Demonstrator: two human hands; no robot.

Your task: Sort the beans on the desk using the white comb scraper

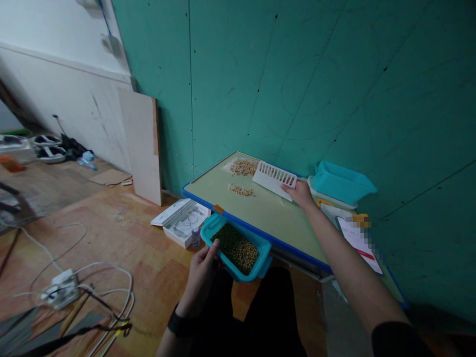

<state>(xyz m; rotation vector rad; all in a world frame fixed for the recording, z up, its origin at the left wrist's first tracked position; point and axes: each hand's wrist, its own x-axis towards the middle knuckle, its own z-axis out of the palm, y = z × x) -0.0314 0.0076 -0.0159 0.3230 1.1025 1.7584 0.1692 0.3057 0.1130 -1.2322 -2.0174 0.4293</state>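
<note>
My left hand (203, 270) grips the near left rim of a turquoise plastic basket (266, 255), its thumb over the edge. Inside lie dark green beans (227, 237) on the left and yellow soybeans (246, 255) on the right. The basket is at the table's front edge, over my lap. My right hand (300, 193) is closed on the right end of a white slotted plastic strip (273, 179), tilted on the tabletop (238, 203). Left of the strip lie a larger pile of soybeans (243, 167) and a smaller pile (241, 190).
Behind my right hand stands another turquoise basket (344, 183). A phone (359, 243) lies on the table's right side. The green wall (297, 79) borders the table. An open white box (186, 223), cables and a power strip (63, 290) are on the floor at left.
</note>
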